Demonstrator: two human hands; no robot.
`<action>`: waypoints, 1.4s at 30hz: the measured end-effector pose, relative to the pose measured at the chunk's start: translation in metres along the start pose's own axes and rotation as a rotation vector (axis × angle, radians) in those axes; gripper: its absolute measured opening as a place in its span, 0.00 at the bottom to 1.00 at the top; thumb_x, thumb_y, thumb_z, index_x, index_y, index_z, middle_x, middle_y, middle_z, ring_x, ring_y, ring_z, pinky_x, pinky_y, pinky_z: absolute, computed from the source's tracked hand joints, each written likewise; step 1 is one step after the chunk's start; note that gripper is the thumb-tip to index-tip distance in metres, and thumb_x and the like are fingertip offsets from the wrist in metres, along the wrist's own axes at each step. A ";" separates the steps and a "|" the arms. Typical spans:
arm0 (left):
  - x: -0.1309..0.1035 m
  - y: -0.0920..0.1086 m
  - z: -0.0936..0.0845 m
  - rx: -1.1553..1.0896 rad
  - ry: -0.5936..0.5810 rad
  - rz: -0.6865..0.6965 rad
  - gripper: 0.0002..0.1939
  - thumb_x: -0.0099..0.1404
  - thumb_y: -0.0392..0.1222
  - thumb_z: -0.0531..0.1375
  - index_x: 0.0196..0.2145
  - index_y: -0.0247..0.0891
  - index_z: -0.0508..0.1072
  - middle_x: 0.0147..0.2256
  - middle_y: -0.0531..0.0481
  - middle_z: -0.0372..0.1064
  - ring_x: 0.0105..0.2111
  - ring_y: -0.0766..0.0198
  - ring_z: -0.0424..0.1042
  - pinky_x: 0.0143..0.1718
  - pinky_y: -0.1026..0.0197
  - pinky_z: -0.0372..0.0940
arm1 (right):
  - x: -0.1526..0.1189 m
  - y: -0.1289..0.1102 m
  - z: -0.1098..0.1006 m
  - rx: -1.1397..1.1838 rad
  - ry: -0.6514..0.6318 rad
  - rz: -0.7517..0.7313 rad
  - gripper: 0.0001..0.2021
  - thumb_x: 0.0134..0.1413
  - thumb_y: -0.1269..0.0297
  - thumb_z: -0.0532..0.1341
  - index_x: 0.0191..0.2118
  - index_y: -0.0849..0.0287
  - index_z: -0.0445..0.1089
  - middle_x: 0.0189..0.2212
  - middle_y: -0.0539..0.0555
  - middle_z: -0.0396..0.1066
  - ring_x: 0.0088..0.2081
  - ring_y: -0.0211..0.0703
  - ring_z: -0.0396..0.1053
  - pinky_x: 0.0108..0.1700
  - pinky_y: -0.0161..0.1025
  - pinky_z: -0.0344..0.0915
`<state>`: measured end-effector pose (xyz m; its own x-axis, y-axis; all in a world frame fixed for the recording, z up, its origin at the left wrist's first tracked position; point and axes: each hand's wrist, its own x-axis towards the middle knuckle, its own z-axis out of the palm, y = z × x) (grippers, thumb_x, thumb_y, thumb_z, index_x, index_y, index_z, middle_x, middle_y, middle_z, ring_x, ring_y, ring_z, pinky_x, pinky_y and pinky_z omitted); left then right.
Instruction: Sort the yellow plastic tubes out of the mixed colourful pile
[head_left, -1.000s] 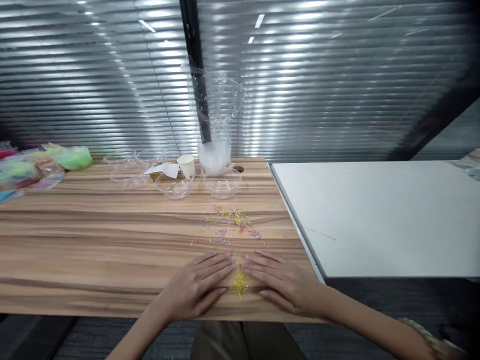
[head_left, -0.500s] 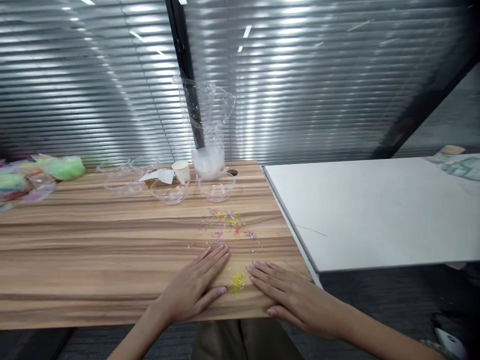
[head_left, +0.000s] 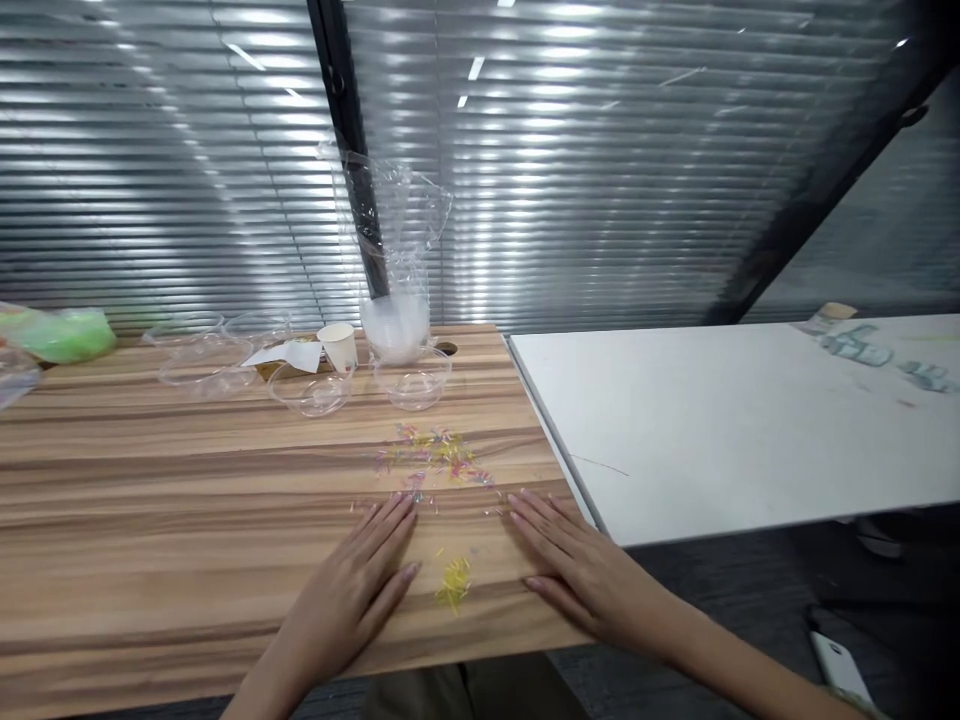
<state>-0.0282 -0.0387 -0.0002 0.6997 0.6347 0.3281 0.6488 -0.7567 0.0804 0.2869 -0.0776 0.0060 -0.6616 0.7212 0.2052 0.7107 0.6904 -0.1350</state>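
Observation:
On the wood-grain table (head_left: pixel 187 540), my left hand (head_left: pixel 356 585) lies flat with its fingers stretched out, the tips beside a few loose bits. My right hand (head_left: pixel 577 565) also rests flat and open, near the table's right edge. Between the two hands sits a small pile of thin yellow pieces (head_left: pixel 454 583), apart from both. Beyond the fingertips spreads a loose scatter of small multicoloured pieces (head_left: pixel 439 455), yellow, pink and bluish. They look like short tube beads, too small to be sure. Neither hand holds anything.
Clear plastic bowls (head_left: pixel 412 385) stand along the back with a paper cup (head_left: pixel 339 347) and a plastic bag with white contents (head_left: pixel 396 325). A green bag (head_left: pixel 71 335) lies far left. A white table (head_left: pixel 720 420) adjoins on the right, with a thin strand on it.
My right hand has moved forward, away from the yellow pile and towards the scattered pieces. My left hand has drawn slightly away from the pile. The view has shifted a little to the right.

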 end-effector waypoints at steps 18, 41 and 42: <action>-0.002 -0.007 0.006 0.021 0.053 -0.098 0.30 0.71 0.47 0.49 0.67 0.42 0.44 0.63 0.45 0.50 0.62 0.52 0.52 0.61 0.45 0.53 | 0.004 -0.003 0.003 0.153 0.097 -0.034 0.25 0.63 0.69 0.54 0.65 0.62 0.51 0.60 0.59 0.56 0.63 0.46 0.50 0.64 0.46 0.51; -0.007 -0.013 0.016 0.044 0.218 -0.324 0.31 0.70 0.49 0.50 0.66 0.44 0.44 0.62 0.44 0.53 0.63 0.49 0.50 0.60 0.39 0.53 | 0.015 0.004 0.014 0.219 0.252 0.096 0.18 0.65 0.71 0.50 0.58 0.61 0.63 0.58 0.57 0.61 0.62 0.47 0.54 0.61 0.50 0.60; -0.008 -0.013 0.016 0.047 0.228 -0.334 0.31 0.70 0.49 0.50 0.66 0.44 0.44 0.62 0.44 0.52 0.63 0.49 0.50 0.60 0.40 0.54 | 0.014 0.005 0.014 0.246 0.246 0.113 0.18 0.65 0.70 0.50 0.58 0.60 0.63 0.58 0.56 0.61 0.63 0.47 0.53 0.61 0.50 0.59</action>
<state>-0.0372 -0.0315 -0.0185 0.3671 0.7896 0.4917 0.8458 -0.5033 0.1767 0.2782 -0.0637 -0.0055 -0.4836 0.7793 0.3985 0.6775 0.6215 -0.3934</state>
